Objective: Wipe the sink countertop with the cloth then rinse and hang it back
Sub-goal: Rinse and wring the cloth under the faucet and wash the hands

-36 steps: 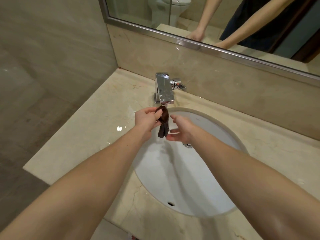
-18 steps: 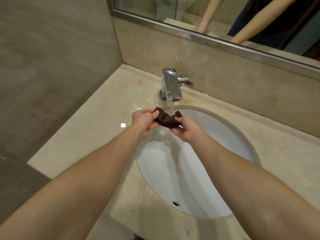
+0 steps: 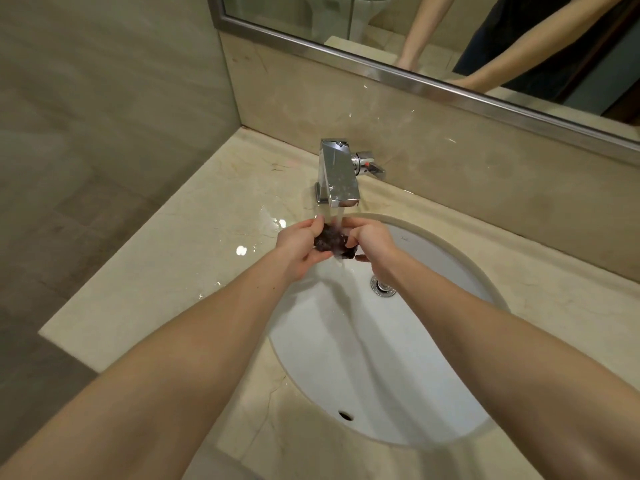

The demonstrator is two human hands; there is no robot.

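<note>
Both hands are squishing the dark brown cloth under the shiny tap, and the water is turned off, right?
Not quite. The water is running: the head view shows a stream falling from the square chrome tap onto the dark brown cloth, which the left hand and right hand are squeezing over the white oval sink.

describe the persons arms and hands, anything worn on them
Both forearms are bare from the frame's edge to the wrist: no sleeves, watch or bracelet. The left hand and right hand wear no gloves, and no rings show. In the mirror, a dark top is visible on the torso.
</note>
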